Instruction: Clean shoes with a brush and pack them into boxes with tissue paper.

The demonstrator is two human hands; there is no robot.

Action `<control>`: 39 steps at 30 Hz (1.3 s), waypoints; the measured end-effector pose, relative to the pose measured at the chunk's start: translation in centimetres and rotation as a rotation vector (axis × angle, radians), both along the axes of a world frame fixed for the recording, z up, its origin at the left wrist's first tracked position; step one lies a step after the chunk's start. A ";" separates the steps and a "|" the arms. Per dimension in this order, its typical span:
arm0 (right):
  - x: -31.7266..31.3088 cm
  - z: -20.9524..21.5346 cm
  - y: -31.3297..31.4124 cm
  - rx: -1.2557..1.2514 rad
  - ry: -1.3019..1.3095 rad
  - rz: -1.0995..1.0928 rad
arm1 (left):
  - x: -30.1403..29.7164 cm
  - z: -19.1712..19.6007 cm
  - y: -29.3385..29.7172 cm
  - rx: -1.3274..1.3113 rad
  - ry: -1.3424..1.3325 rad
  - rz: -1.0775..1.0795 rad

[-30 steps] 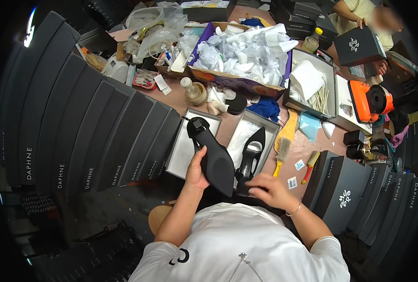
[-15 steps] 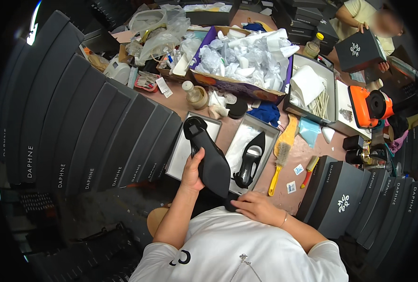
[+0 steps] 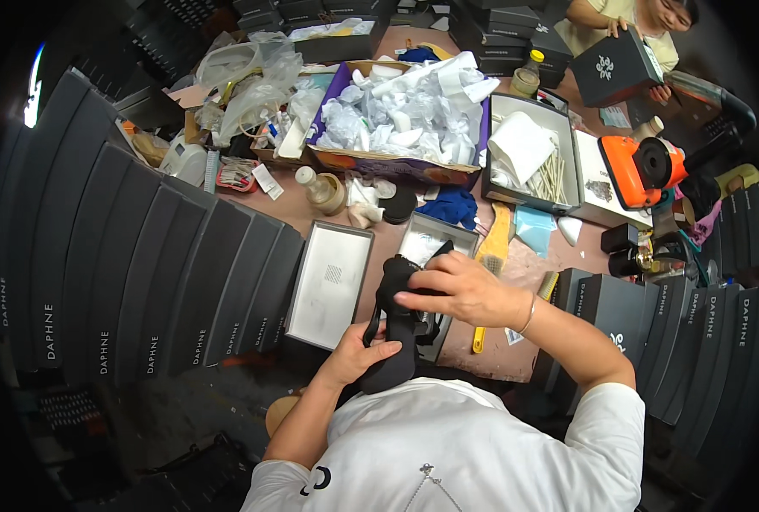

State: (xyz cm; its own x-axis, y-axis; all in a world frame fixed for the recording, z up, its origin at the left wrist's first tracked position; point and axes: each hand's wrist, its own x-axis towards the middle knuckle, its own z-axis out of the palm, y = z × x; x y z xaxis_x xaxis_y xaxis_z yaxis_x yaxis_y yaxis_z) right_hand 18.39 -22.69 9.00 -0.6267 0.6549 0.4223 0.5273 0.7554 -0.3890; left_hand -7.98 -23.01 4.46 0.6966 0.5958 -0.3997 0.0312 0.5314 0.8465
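Observation:
My left hand (image 3: 364, 354) grips a black high-heeled shoe (image 3: 397, 328) from below, close to my chest. My right hand (image 3: 452, 286) lies over the shoe's upper end, fingers curled on it. Behind the shoe sits an open shoebox (image 3: 426, 241) with white paper lining; most of it is hidden by my hands. The box's lid (image 3: 331, 283) lies upturned to its left on the brown table.
Rows of black shoeboxes (image 3: 140, 282) stand on my left and on my right (image 3: 653, 328). A yellow brush (image 3: 492, 256), a cardboard box of crumpled white paper (image 3: 405, 119), an orange machine (image 3: 644, 169) and a small bottle (image 3: 318, 188) sit on the table. Another person at the far right holds a black box (image 3: 614, 68).
I have pulled the shoe in toward my chest. My right hand came up from the table edge and now rests on the shoe's top. My view has tipped downward.

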 end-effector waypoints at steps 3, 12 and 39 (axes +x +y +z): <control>1.2 -4.3 -1.7 -0.090 0.050 -0.137 | -0.7 -2.0 -0.6 -0.056 -0.065 0.142; -6.1 -4.2 -3.0 -0.040 0.334 -0.370 | -1.7 -1.9 0.0 -0.039 0.010 0.109; 1.9 -9.5 -10.1 -0.558 0.774 -0.942 | 6.3 -5.1 6.0 0.225 0.007 0.069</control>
